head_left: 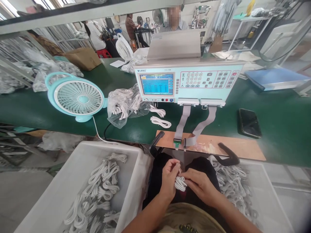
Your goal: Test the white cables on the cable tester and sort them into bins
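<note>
A coiled white cable (180, 183) hangs between my two hands, above my lap. My left hand (170, 174) is closed, its thumb and finger pinching an upper end of the cable. My right hand (198, 183) grips the side of the coil with thumb and fingertips. Just ahead of the hands, a small green connector board (177, 145) and a second connector (185, 145) sit at the edge of a wooden board (206, 144). Grey ribbon cables (182, 121) run from them to a tester (191, 81) with a lit screen.
White bins with coiled cables flank me, the left bin (136, 168) and the right bin (269, 184). On the green table (225, 126) are a fan (82, 97), a plastic bag of cables (121, 105), two loose coils (160, 122) and a phone (249, 123). Other people work behind.
</note>
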A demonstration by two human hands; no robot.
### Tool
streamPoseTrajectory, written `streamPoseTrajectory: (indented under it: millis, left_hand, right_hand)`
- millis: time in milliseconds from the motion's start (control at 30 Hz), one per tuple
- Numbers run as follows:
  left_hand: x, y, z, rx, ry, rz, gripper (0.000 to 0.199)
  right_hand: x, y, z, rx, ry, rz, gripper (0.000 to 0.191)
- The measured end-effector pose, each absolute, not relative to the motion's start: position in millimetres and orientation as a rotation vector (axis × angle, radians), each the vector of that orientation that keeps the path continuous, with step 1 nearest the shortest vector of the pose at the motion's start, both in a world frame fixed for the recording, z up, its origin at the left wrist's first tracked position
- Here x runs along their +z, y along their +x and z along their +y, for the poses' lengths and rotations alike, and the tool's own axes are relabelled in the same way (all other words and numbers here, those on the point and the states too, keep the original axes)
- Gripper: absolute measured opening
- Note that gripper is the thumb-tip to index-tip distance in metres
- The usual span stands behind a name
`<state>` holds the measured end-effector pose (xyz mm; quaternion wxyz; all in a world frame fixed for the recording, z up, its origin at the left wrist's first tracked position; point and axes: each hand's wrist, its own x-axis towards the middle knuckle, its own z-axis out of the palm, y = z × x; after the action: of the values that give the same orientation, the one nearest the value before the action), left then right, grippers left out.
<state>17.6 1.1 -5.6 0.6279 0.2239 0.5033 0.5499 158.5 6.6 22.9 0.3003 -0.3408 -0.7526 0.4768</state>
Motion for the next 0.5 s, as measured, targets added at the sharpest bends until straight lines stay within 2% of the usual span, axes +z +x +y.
streamPoseTrajectory:
  millis: [100, 233, 500]
  left_hand:
    - [-4.4, 18.2, 2.1, 1.255, 0.571, 1.159, 0.023]
    - [-4.3, 19.2, 8.7, 1.348, 0.831, 1.239, 0.018]
    - [-18.4, 17.3, 30.3, 1.288, 0.703, 1.249, 0.025]
  right_hand:
    - [25.9, 156.9, 12.1, 1.19, -0.937, -2.011, 0.022]
    - [12.6, 147.9, 22.9, 1.127, -1.174, -1.657, 0.03]
    - [-17.1, 138.0, 49.6, 1.417, -1.219, -1.205, 0.037]
